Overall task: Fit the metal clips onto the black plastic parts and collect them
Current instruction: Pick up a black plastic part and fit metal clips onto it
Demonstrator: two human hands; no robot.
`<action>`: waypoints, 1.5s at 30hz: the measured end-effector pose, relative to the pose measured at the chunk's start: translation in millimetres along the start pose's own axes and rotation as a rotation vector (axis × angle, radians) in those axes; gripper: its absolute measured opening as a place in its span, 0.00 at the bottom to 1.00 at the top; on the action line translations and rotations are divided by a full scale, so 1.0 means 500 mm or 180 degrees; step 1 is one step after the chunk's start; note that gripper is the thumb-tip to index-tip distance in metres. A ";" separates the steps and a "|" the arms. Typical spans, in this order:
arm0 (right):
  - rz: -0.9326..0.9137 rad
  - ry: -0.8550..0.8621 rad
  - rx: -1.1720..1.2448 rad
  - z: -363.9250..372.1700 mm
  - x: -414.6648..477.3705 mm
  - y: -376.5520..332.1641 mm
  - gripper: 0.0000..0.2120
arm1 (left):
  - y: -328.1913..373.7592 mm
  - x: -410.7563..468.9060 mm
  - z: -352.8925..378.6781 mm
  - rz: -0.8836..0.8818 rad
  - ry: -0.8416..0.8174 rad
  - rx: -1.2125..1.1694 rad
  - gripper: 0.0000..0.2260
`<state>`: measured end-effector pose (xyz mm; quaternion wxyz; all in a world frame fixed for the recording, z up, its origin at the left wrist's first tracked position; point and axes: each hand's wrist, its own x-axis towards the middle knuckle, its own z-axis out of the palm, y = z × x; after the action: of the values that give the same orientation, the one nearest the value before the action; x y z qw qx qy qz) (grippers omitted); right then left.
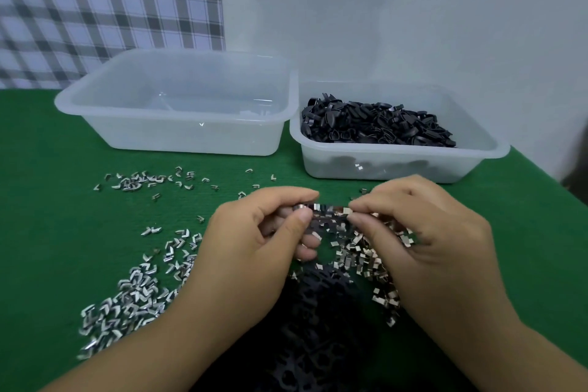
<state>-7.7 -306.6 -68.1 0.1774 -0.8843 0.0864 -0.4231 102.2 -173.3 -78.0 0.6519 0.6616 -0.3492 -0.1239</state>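
Metal clips [133,293] litter the green table [47,200] at eight o'clock. Left hand [254,242] and right hand [423,232] pinch one blurred clip strip [321,208] between them.

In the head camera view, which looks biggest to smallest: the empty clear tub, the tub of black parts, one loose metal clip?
1. and 2. Empty clear tub and tub of black parts: alike in size, so unranked.
3. Loose metal clip: far smallest.

There is one camera, worn on the person's head. It looks forward and down, close over the green table [47,232]. Two hands are near, two plastic tubs farther off, and a wall behind.
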 end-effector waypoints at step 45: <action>0.1302 -0.0623 0.0636 -0.004 0.014 -0.021 0.07 | -0.004 -0.005 0.003 0.0203 -0.0099 0.0229 0.21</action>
<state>-4.8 -299.5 -57.9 0.3534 -0.8632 0.2039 -0.2972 99.9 -173.0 -80.6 0.6259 0.6711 -0.3845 -0.1007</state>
